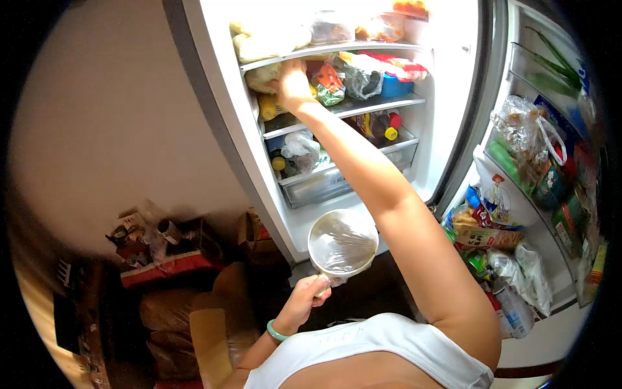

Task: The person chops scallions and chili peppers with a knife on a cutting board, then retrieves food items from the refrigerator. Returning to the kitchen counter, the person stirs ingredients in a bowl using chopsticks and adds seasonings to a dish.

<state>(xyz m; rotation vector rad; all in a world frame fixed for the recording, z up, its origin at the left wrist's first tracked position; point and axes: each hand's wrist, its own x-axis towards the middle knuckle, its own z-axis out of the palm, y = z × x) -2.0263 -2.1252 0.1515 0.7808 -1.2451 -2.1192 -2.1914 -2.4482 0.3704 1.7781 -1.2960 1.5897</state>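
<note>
My left hand (304, 301), a green bangle on its wrist, is closed round the handle of a round white container (343, 241). Clear plastic film covers the container's top. My right hand (295, 84) reaches into the open fridge, on the second shelf (346, 113). It touches or lies beside a pale bagged item (264, 78) at the shelf's left end; its fingers are partly hidden there. Right of this hand lie an orange and green packet (329, 84), a clear plastic bag (361, 76) and a blue container (395, 85).
The fridge door (483, 155) stands open at the right, its racks full of bags, bottles and packets. Lower fridge shelves hold a white bag (301, 150) and bottles. At the lower left are cardboard (210, 340) and a red-edged box (172, 267) with items on top.
</note>
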